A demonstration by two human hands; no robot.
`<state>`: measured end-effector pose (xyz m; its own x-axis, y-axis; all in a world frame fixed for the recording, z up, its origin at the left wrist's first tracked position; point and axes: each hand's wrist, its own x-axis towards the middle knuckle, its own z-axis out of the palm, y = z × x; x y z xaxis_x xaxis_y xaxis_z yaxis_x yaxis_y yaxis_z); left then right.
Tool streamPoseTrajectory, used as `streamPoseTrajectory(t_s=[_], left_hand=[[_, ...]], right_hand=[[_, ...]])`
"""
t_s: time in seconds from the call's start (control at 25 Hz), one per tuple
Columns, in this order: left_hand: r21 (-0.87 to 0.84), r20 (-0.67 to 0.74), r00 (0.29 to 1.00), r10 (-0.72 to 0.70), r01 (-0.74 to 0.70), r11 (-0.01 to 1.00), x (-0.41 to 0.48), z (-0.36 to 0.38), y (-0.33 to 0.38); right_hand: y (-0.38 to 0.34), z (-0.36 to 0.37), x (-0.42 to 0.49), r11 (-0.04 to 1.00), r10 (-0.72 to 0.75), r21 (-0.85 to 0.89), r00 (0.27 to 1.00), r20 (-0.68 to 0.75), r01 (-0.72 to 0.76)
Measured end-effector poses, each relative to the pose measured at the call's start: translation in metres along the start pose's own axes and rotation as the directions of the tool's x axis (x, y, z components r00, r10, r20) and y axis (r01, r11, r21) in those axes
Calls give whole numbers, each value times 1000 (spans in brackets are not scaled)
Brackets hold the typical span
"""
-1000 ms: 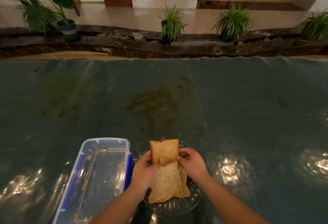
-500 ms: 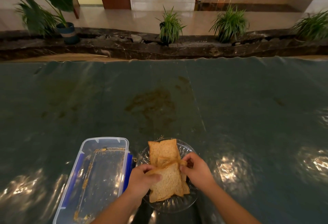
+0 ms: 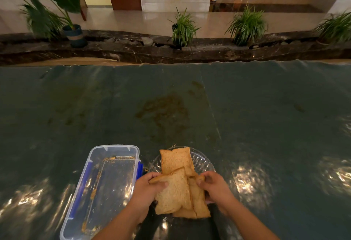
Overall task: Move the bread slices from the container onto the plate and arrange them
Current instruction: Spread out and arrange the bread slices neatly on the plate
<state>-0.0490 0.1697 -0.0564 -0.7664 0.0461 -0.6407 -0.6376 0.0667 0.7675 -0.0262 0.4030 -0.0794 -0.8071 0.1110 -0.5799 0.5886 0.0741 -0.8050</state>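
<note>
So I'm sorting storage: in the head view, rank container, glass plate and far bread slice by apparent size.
Largest to smallest:
1. container
2. glass plate, partly hidden by bread and hands
3. far bread slice

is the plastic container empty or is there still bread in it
Empty of slices. The container lies open, its clear bottom showing only crumbs; the bread slices are all on the glass plate.

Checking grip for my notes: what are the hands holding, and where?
The left hand pinches the front bread slice at its upper left corner; the right hand grips the slice behind at its top right edge.
</note>
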Motion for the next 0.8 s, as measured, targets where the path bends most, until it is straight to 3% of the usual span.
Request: streamPoseTrajectory(t_s=[0.08,0.2,0.4,0.52,0.64,0.8], left_hand=[[-11,-8,1000,-19,19,1000,2,-2,-1],[-21,-29,999,-44,43,999,5,1,-2],[39,-47,998,-53,55,998,10,2,-3],[106,-55,997,-50,56,993,11,1,-2],[142,-48,998,-49,55,988,10,1,-1],[152,-30,999,-36,40,987,11,1,-4]], right_hand=[[9,-2,0,979,-33,-201,999,-16,29],[11,1,0,833,-210,-533,976,-53,150],[-11,8,19,728,-408,-643,904,-126,239],[-37,24,38,697,-342,-694,934,-99,182],[-51,40,52,590,-248,-805,962,-115,56],[-53,51,58,505,-303,-863,940,-156,20]])
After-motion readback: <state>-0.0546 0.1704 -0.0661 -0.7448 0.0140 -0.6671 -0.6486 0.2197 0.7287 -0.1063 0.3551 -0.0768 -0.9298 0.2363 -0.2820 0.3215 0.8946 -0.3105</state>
